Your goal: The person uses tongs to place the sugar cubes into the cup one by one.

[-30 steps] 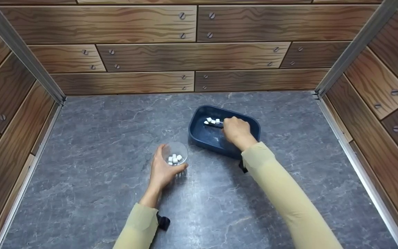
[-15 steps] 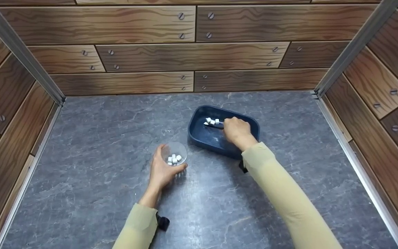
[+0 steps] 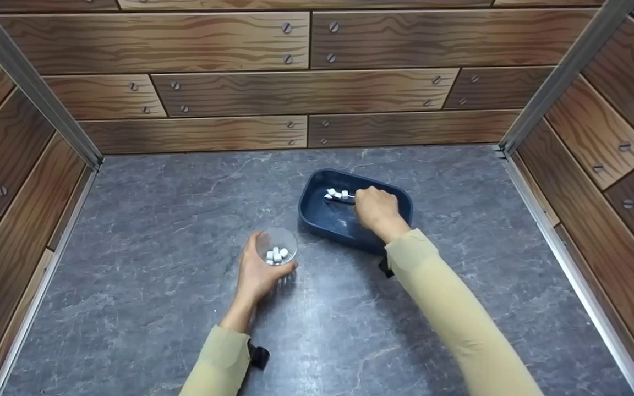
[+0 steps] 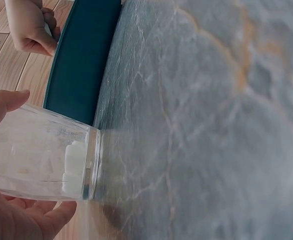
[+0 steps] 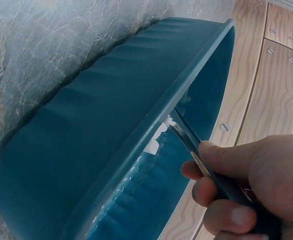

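- From my remote seat, I saw the right hand grip a slender pair of black-handled, metal-tipped tongs, fingers curled round the handle, inside a navy-blue, rounded rectangular tub.
- The left hand had its thumb and fingers round a clear, tapered tumbler on the grey marbled worktop, left of the tub and nearer; small white cubes sat in its bottom.
- More small white cubes lay clustered in the tub's far left part, right at the tips; I could not tell whether one was pinched.
- I judged that an off-centre pinch might make a cube slip or shoot away, and that the tight cluster could let the tips nudge its neighbours.
- A careless pull by the left hand might tip the tumbler.
- The tongs pointed left, their long axis running roughly left to right.
- The tub's long axis ran from far left to near right; the tumbler stood upright, mouth up.
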`<state>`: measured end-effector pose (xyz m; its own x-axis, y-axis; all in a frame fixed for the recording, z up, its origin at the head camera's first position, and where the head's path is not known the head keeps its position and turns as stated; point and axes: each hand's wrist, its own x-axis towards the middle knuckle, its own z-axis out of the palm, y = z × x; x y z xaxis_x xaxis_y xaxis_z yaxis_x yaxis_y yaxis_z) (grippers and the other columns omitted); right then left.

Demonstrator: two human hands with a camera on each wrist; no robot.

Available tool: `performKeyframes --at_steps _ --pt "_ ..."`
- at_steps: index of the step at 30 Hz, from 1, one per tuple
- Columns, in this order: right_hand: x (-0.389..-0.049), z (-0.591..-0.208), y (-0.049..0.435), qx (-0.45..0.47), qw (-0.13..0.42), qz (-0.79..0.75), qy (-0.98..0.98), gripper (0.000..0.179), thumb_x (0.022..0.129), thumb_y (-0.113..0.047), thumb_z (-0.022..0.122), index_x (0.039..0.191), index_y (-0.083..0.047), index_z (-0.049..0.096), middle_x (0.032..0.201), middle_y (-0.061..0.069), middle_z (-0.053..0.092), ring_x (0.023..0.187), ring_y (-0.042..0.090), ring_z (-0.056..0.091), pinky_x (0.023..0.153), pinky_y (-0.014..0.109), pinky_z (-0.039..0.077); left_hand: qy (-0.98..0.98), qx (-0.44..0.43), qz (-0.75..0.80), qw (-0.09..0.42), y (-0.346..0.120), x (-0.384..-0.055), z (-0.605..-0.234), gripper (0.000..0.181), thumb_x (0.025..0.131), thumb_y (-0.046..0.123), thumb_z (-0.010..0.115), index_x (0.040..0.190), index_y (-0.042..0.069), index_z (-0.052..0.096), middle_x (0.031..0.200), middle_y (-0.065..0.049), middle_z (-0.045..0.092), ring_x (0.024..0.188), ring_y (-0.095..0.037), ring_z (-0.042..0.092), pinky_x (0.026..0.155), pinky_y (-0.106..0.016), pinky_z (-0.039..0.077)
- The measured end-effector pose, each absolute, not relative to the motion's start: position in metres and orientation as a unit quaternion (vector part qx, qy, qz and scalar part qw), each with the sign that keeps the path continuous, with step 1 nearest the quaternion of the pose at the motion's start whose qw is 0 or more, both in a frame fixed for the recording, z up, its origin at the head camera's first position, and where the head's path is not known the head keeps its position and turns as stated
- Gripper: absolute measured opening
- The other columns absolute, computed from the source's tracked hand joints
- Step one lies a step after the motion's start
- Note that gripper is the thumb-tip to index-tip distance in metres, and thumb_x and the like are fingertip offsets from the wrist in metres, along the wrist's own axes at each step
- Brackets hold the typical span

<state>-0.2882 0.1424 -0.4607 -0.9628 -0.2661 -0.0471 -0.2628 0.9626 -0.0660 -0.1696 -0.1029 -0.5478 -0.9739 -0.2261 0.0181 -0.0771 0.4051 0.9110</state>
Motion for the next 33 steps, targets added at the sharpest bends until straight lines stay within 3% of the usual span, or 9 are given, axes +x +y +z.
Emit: performKeyframes --at_steps 9,18,28,33 --pt "-0.282 -0.451 0.147 -0.13 0.004 -0.041 0.991 0.023 0.096 -0.022 0.063 0.09 -0.002 0.072 0.082 0.016 0.069 0.067 0.033 0.065 0.058 0.049 0.054 -0.836 0.09 -0.537 0.068 -0.102 -0.17 -0.548 0.101 0.058 0.025 0.093 0.142 0.002 0.041 0.138 -0.023 0.048 0.127 -0.037 0.046 0.107 -0.046 0.036" --pt "-0.274 -0.447 0.15 -0.124 0.0 -0.05 0.991 0.028 0.098 -0.025 0.061 0.079 -0.008 0.072 0.063 0.009 0.061 0.05 0.026 0.056 0.048 0.043 0.049 -0.837 0.097 -0.535 0.062 -0.103 -0.17 -0.548 0.103 0.058 0.028 0.093 0.143 0.003 0.041 0.139 -0.021 0.048 0.127 -0.036 0.046 0.106 -0.046 0.037" --pt "-0.262 -0.44 0.152 -0.123 -0.02 -0.065 0.99 0.026 0.097 -0.026 0.061 0.083 -0.009 0.075 0.079 0.013 0.07 0.066 0.035 0.065 0.057 0.052 0.053 -0.835 0.091 -0.539 0.067 -0.104 -0.169 -0.549 0.102 0.058 0.026 0.094 0.142 0.003 0.041 0.139 -0.022 0.048 0.127 -0.036 0.046 0.106 -0.046 0.037" --pt "-0.255 -0.438 0.149 -0.129 -0.027 -0.075 0.988 0.027 0.098 -0.026 0.061 0.082 -0.009 0.074 0.076 0.013 0.068 0.061 0.034 0.063 0.052 0.049 0.051 -0.837 0.094 -0.535 0.064 -0.104 -0.168 -0.548 0.102 0.059 0.027 0.093 0.143 0.003 0.041 0.139 -0.021 0.048 0.128 -0.036 0.045 0.106 -0.046 0.037"
